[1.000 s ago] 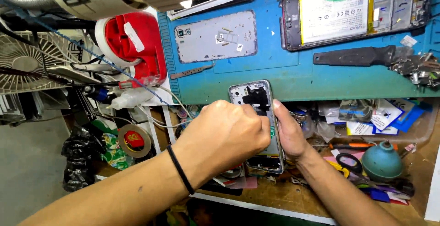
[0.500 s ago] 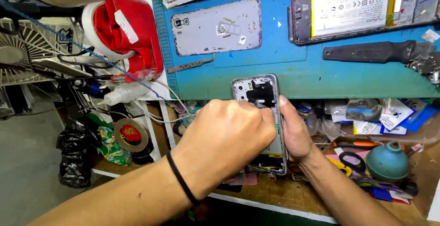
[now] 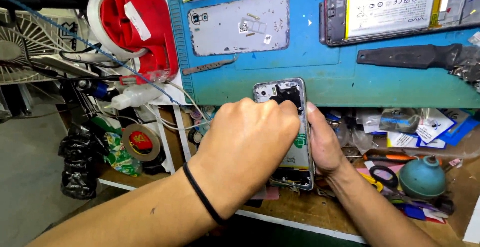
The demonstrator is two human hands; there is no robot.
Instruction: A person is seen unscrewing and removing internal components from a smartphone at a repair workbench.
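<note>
The left hand [image 3: 247, 144] is curled knuckles-up, its forearm reaching in from the lower left (a black band circles the wrist). The right hand [image 3: 322, 144] lies just beside it, fingers straight.

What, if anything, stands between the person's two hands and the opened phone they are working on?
Nothing visible does. The left hand lies over the opened phone, fingertips at its upper part, and the right hand grips its right edge. Both appear to touch it directly. The left hand hides much of the phone from the camera.
</note>
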